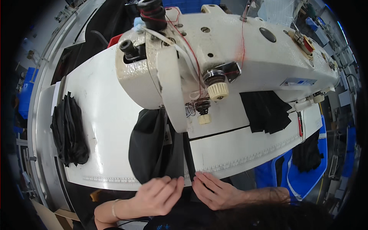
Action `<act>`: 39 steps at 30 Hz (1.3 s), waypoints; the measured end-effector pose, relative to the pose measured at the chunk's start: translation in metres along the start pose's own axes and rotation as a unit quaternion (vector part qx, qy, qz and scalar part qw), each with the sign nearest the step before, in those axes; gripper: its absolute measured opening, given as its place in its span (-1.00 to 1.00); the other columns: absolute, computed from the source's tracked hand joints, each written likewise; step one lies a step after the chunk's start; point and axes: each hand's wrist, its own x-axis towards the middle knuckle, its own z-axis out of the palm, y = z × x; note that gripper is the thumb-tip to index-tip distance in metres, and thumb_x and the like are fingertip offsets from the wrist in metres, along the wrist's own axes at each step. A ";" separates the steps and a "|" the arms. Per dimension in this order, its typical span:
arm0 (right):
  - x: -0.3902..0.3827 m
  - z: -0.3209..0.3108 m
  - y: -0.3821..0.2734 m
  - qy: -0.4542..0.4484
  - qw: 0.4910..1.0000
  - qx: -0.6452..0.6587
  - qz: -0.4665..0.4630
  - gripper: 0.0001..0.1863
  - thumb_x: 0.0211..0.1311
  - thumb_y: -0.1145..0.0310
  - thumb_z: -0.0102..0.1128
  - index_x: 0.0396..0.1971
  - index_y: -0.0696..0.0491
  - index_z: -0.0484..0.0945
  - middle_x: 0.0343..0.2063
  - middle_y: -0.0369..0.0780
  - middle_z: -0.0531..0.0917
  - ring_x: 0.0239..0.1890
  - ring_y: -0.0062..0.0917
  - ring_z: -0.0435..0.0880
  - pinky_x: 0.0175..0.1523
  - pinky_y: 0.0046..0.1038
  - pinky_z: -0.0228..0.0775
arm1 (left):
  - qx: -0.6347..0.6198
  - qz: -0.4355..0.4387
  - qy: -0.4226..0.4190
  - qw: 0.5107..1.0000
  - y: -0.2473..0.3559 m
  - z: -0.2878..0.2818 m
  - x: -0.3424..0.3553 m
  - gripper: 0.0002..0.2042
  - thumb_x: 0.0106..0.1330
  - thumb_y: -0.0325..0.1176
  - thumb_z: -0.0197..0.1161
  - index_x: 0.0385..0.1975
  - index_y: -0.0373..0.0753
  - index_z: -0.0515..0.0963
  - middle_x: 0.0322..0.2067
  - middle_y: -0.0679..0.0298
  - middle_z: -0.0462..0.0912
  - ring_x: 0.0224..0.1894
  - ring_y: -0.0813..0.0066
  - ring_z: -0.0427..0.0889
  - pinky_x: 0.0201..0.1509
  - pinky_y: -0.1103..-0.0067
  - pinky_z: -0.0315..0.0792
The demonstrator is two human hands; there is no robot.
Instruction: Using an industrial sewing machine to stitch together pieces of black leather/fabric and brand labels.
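Observation:
A piece of black fabric (pixel 147 142) runs from under the head of a white sewing machine (pixel 184 61) to the front edge of the table. My left hand (pixel 160 195) has its fingers closed on the near end of this fabric. Just right of it, my right hand (pixel 214 190) pinches the lower end of a narrow black strip (pixel 188 157), which also leads up to the machine. A small pale label (pixel 167 136) shows on the fabric. The needle area is hidden behind the machine head.
A bundle of black pieces (pixel 69 130) lies on the white table (pixel 103 96) at the left. More black pieces (pixel 264 111) lie under the machine arm at right. Near the right edge is a red-handled tool (pixel 300 124). A blue bin (pixel 318 157) with black fabric stands beyond.

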 end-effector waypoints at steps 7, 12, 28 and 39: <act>0.002 0.002 0.002 0.010 1.000 0.016 -0.002 -0.69 0.01 0.40 0.12 -0.26 0.26 0.60 -0.17 -0.08 0.57 0.01 -0.18 0.60 0.19 -0.25 0.42 | 0.008 -0.007 0.046 0.999 0.016 0.054 -0.018 -0.74 -0.04 -0.47 0.23 -0.31 -0.38 0.63 -0.32 0.19 0.60 -0.30 0.41 0.55 -0.31 0.63 0.47; 0.001 0.002 0.002 0.004 1.000 0.015 -0.010 -0.68 0.03 0.38 0.10 -0.25 0.26 0.60 -0.16 -0.07 0.57 0.02 -0.18 0.58 0.20 -0.23 0.41 | -0.033 -0.038 0.046 0.998 0.016 0.051 -0.019 -0.69 -0.11 -0.48 0.25 -0.29 -0.39 0.63 -0.30 0.20 0.60 -0.30 0.42 0.55 -0.34 0.64 0.48; 0.003 -0.001 0.005 0.000 1.000 0.018 -0.013 -0.68 0.02 0.39 0.10 -0.26 0.28 0.59 -0.17 -0.05 0.58 0.02 -0.16 0.58 0.21 -0.21 0.42 | -0.012 -0.085 0.065 0.994 0.013 0.021 -0.011 -0.66 -0.17 -0.52 0.21 -0.29 -0.40 0.64 -0.19 0.09 0.63 -0.38 0.46 0.52 -0.38 0.68 0.44; 0.004 0.000 0.008 -0.006 0.999 -0.005 -0.050 -0.65 0.06 0.30 0.03 -0.27 0.25 0.59 -0.18 -0.04 0.59 -0.03 -0.16 0.60 0.24 -0.16 0.39 | 0.038 -0.008 0.000 0.999 0.020 0.046 -0.008 -0.75 0.01 -0.50 0.17 -0.29 -0.43 0.62 -0.15 0.05 0.64 -0.37 0.48 0.50 -0.38 0.72 0.44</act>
